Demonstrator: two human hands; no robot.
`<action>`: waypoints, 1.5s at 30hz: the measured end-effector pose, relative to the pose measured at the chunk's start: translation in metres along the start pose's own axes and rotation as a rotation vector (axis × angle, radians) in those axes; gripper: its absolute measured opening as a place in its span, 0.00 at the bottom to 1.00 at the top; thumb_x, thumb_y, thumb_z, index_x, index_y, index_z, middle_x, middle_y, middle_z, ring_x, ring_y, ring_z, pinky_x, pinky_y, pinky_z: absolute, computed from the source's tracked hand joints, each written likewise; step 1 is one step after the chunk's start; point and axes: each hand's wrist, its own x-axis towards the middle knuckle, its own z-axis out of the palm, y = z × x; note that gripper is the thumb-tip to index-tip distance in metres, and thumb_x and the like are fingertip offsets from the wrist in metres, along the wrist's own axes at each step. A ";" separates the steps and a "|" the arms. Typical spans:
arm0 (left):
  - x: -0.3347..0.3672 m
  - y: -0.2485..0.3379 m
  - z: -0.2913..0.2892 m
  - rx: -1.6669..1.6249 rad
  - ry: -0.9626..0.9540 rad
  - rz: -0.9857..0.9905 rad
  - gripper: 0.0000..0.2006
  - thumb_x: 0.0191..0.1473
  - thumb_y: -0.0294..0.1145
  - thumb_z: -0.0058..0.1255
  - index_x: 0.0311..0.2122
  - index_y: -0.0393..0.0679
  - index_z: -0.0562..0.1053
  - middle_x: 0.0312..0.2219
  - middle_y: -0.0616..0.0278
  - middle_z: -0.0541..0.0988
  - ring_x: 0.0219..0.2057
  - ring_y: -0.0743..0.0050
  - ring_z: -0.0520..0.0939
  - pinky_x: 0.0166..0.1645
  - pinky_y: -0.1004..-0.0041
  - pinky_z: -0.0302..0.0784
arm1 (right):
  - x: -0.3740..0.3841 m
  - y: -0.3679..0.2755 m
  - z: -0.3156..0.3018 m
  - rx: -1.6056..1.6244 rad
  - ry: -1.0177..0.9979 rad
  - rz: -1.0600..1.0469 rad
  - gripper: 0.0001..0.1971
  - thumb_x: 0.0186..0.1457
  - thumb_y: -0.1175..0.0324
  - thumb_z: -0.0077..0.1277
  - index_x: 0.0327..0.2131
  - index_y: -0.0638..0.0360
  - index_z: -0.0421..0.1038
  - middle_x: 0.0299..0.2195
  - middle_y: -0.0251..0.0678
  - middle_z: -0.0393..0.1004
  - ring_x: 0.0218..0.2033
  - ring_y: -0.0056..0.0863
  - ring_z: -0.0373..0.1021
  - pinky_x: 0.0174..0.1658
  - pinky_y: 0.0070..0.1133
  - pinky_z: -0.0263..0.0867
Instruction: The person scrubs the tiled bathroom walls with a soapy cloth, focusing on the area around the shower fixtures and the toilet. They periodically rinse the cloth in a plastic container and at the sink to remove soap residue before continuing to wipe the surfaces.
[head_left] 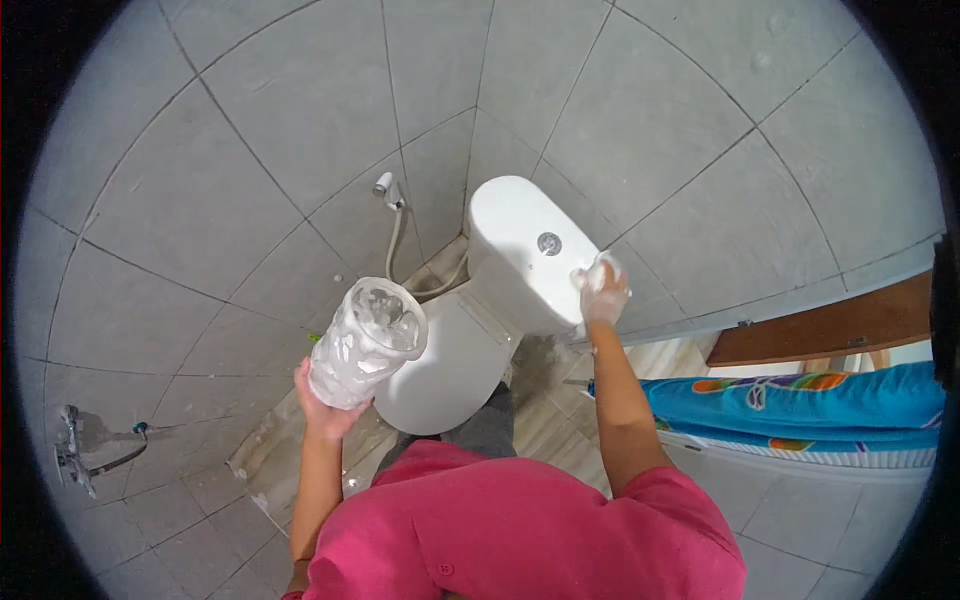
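Note:
My left hand (328,408) grips the lower part of a whitish, see-through container (352,352), held tilted beside the toilet lid. White suds coat it inside and out, and its round mouth faces up and to the right. Covered in lather, my right hand (606,300) presses on the right end of the white toilet tank (515,220). Its fingers are curled over a white foamy lump; whether that is a sponge or only foam, I cannot tell. A round metal flush button (549,244) sits in the tank top. Below the tank, the white toilet lid (440,375) is down.
A bidet sprayer (385,186) with a pale hose hangs on the grey tiled wall (300,120) left of the tank. At far left is a metal tap (75,455). A blue patterned cloth (790,405) hangs at right, below a brown wooden board (820,325).

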 end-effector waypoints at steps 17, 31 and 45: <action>-0.021 0.035 -0.072 0.025 -0.025 -0.026 0.27 0.43 0.60 0.33 0.45 0.56 0.65 0.40 0.68 0.71 0.37 0.64 0.73 0.25 0.64 0.68 | -0.042 -0.157 0.015 0.776 0.178 1.520 0.32 0.43 0.55 0.51 0.51 0.50 0.51 0.46 0.48 0.53 0.45 0.45 0.59 0.39 0.33 0.64; 0.014 -0.008 -0.059 0.164 -0.259 -0.135 0.25 0.42 0.59 0.32 0.43 0.60 0.66 0.39 0.71 0.71 0.38 0.70 0.69 0.35 0.63 0.59 | -0.068 -0.266 -0.139 1.938 -0.707 0.808 0.13 0.58 0.65 0.28 0.45 0.53 0.55 0.39 0.39 0.64 0.38 0.32 0.65 0.38 0.30 0.67; -0.045 -0.059 -0.072 0.185 -0.461 -0.174 0.29 0.40 0.58 0.32 0.47 0.55 0.65 0.44 0.67 0.69 0.44 0.63 0.67 0.43 0.60 0.58 | -0.150 -0.184 -0.255 0.635 -0.767 -0.670 0.23 0.47 0.61 0.46 0.47 0.60 0.60 0.44 0.51 0.64 0.43 0.40 0.63 0.48 0.27 0.56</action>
